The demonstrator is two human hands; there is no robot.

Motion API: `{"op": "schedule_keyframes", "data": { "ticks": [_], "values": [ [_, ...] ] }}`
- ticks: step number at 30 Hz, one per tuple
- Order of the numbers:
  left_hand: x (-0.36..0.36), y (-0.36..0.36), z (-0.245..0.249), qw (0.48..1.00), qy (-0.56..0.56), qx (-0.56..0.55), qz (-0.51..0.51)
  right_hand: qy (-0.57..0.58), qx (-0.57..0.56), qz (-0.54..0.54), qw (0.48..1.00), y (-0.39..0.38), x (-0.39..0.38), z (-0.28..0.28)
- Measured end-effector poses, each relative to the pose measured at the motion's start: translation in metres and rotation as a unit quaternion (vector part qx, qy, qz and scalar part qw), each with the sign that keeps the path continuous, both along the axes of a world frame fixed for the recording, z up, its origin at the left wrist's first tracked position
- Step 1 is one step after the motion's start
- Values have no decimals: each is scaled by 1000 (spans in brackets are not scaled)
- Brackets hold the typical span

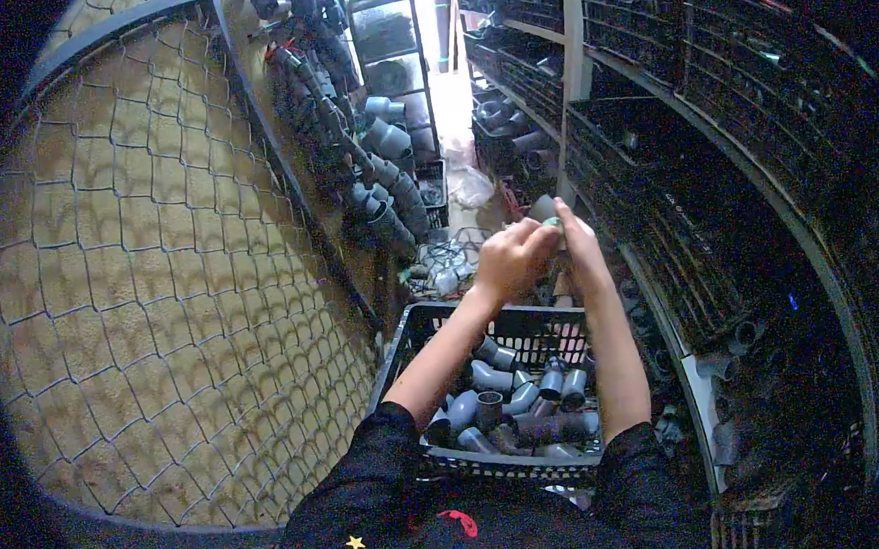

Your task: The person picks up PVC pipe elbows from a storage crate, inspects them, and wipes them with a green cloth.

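Note:
My left hand (511, 258) is closed, its thumb and curled fingers meeting my right hand (579, 245) above the far rim of a black plastic crate. Between the two hands shows the end of a grey pipe fitting (542, 207), with a small greenish patch by the left thumb; the rest is covered by the fingers. My right hand wraps its side, index finger pointing up. What the left fingers pinch I cannot tell. Below my forearms, the black crate (509, 462) holds many grey pipe fittings (492, 377), elbows and straight pieces, lying jumbled.
A chain-link panel (152, 290) in a grey frame stands on the left. Dark shelving (646, 224) with crates of fittings lines the right side. Grey fittings (388, 203) hang or stack along the left of the narrow aisle, and clear plastic bags (446, 269) lie on its floor.

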State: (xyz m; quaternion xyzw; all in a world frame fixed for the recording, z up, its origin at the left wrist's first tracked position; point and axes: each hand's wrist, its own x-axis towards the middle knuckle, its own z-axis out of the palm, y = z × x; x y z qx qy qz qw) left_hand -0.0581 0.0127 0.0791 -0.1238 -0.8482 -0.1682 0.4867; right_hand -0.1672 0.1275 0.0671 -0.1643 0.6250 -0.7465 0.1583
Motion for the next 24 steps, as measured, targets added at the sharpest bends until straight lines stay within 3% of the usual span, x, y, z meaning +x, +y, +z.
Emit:
{"op": "schedule_keyframes", "data": {
  "ticks": [2,4,6,11,14,15,18,19,20,22,24],
  "values": [
    [0,-9,0,997,33,59,29,-1,58,61,996,3,17,20],
    [2,-12,1,992,23,92,86,24,58,53,997,-1,18,21],
    [2,-6,2,993,21,92,71,37,55,29,997,-6,17,20],
    [4,-3,4,1000,14,16,11,135,-61,-136,980,-17,-3,-12],
    [6,-14,6,998,58,5,24,202,58,-59,976,-13,2,-4],
    [5,-16,6,997,65,30,43,189,103,-20,976,-13,3,1],
    [7,-16,8,994,53,70,59,146,42,-13,988,-5,17,20],
    [9,-14,9,994,43,78,58,40,16,36,998,2,19,31],
    [5,-9,10,994,72,81,-4,-62,-68,22,995,5,23,38],
    [11,4,20,998,35,53,-30,-130,-194,66,970,8,12,34],
    [19,6,35,999,16,15,-40,-132,-153,85,976,19,10,33]
  ]
}}
